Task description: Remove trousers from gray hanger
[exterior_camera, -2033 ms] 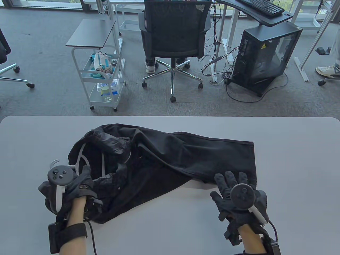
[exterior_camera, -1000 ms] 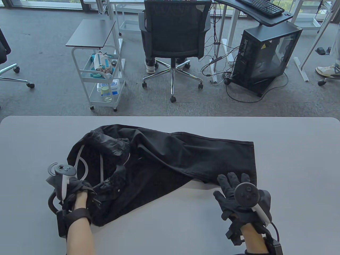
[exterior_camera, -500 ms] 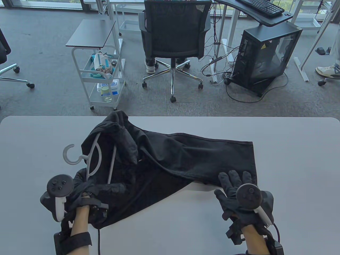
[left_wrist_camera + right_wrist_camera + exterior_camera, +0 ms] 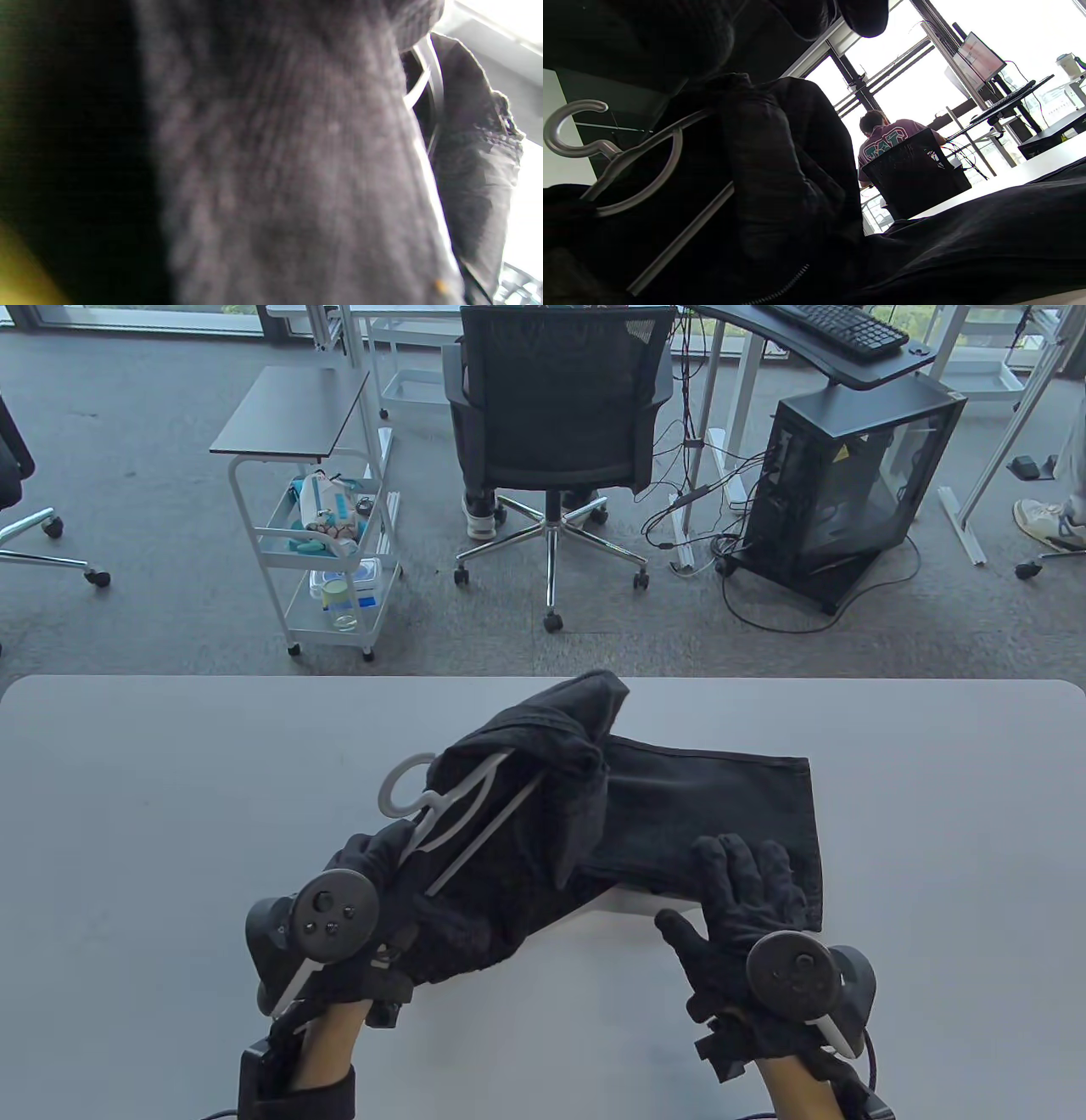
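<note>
The black trousers [image 4: 704,806] lie across the grey table, one leg flat to the right and the waist part bunched up and raised at the middle. The gray hanger [image 4: 450,814] is tilted inside the bunched part, with its hook free at the upper left. My left hand [image 4: 386,857] grips the hanger's near end together with fabric and holds it up. My right hand [image 4: 747,874] is open and presses flat on the leg near its hem. The right wrist view shows the hanger [image 4: 640,169] and the fabric [image 4: 967,245]. In the left wrist view my glove hides most things; a sliver of hanger [image 4: 418,89] shows.
The table [image 4: 170,814] is bare to the left and right of the trousers. Beyond its far edge stand an office chair [image 4: 556,407], a white cart [image 4: 327,551] and a PC case [image 4: 840,500].
My left hand has carried the hanger and bunched waist up and to the right, toward the table's middle. The trousers now fold over themselves. The right hand stays pressed on the leg.
</note>
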A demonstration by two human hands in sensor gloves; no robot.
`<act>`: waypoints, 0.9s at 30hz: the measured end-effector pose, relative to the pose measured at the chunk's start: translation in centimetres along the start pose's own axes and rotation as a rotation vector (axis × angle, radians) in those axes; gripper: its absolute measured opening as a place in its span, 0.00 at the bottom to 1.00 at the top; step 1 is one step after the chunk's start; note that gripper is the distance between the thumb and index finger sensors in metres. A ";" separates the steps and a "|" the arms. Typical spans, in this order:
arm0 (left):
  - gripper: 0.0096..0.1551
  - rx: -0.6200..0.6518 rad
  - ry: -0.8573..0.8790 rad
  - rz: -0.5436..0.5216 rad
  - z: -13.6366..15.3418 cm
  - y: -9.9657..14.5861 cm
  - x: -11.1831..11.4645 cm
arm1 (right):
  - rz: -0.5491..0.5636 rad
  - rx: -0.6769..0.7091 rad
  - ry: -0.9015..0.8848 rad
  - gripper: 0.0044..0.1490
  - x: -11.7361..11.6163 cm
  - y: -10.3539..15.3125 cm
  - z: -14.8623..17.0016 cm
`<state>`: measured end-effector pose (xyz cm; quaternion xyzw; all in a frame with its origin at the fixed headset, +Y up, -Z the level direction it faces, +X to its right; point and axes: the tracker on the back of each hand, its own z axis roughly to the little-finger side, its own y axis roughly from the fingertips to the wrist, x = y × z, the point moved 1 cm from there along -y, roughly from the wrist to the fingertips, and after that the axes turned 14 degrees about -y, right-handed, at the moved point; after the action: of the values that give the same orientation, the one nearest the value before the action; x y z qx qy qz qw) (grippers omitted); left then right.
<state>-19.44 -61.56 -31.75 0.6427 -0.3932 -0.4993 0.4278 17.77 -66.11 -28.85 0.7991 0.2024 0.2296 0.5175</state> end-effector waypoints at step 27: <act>0.26 0.454 -0.077 0.143 -6.2 2.5 3.9 | 0.142 -0.186 -0.396 0.47 1.7 -0.6 6.8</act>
<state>-12.82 -65.08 -29.73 0.6735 -0.5560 -0.3907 0.2910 23.02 -69.93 -31.54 0.7895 0.0180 0.1217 0.6012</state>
